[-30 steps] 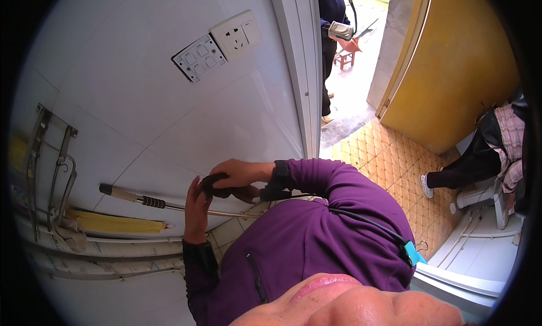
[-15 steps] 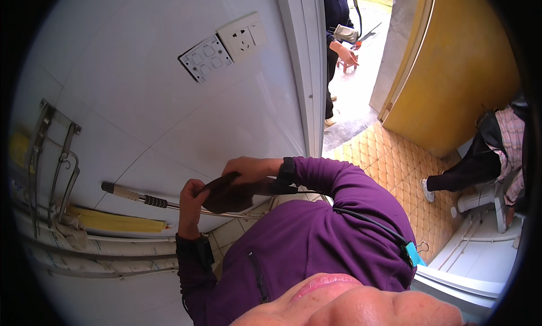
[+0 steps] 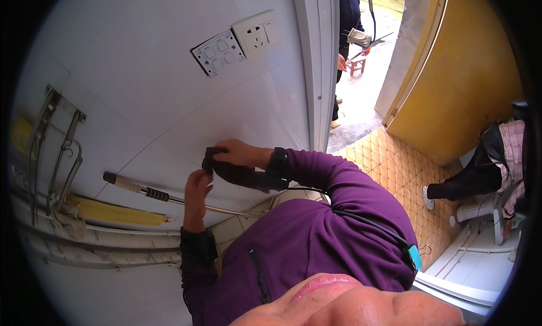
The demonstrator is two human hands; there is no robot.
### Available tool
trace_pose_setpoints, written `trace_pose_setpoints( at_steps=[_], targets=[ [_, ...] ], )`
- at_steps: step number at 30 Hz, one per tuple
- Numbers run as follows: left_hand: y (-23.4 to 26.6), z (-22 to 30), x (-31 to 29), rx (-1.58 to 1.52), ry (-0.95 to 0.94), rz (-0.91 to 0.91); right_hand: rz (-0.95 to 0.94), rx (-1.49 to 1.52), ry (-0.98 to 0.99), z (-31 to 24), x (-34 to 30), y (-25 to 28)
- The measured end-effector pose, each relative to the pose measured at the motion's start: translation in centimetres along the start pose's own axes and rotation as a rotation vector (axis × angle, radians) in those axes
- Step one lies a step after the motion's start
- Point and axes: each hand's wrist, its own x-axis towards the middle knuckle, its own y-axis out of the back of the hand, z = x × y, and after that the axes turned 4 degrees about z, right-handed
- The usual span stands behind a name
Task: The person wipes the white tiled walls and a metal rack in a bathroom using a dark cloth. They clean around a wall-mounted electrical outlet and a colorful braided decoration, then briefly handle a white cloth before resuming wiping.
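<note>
My right hand, with a black band on its wrist, grips the top of a dark brown cloth held against the white tiled wall. My left hand reaches up from below, and its fingers pinch the cloth's lower left edge. Both sleeves are purple. Just beneath the hands, a long metal handle with a black grip lies slanted across the wall.
A switch panel and a socket sit high on the wall. At the left hang a metal rack and pipes above a yellow strip. Another person stands in the doorway beside a yellow door. A third person sits at the right.
Both hands have moved a little up the wall with the dark cloth. The view has shifted slightly, and the person in the doorway has moved their hands.
</note>
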Motion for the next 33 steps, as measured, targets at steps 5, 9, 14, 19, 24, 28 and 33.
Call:
trace_pose_setpoints(
  at_steps=[5, 9, 14, 19, 24, 28, 33],
  targets=[
    [-2.5, 0.4, -0.5, -0.234, -0.174, -0.129, -0.052, 0.335, -0.082, -2.9, 0.0, -2.0],
    [-1.5, 1.9, -0.3, -0.285, -0.196, -0.179, -0.294, 0.122, 0.004, -4.5, 0.2, -0.2],
    [1.3, 2.5, -0.6, -0.560, -0.185, -0.036, 0.068, -0.146, 0.368, -6.2, 1.5, 3.6],
    [5.2, 4.5, 0.7, -0.980, -0.239, -0.193, 0.358, -0.148, 0.310, -8.7, 2.6, 10.0],
    [8.4, 8.8, 2.7, -0.417, -0.629, 0.219, 0.449, -0.191, 0.429, -10.4, 4.5, 13.6],
    [10.3, 11.8, 3.9, -1.158, -0.471, -0.267, 0.554, -0.392, 0.545, -11.7, 6.6, 14.5],
    [12.4, 13.7, 9.7, 0.105, -0.989, 0.741, 0.647, -0.557, 0.671, -12.1, 8.3, 14.6]
  ],
)
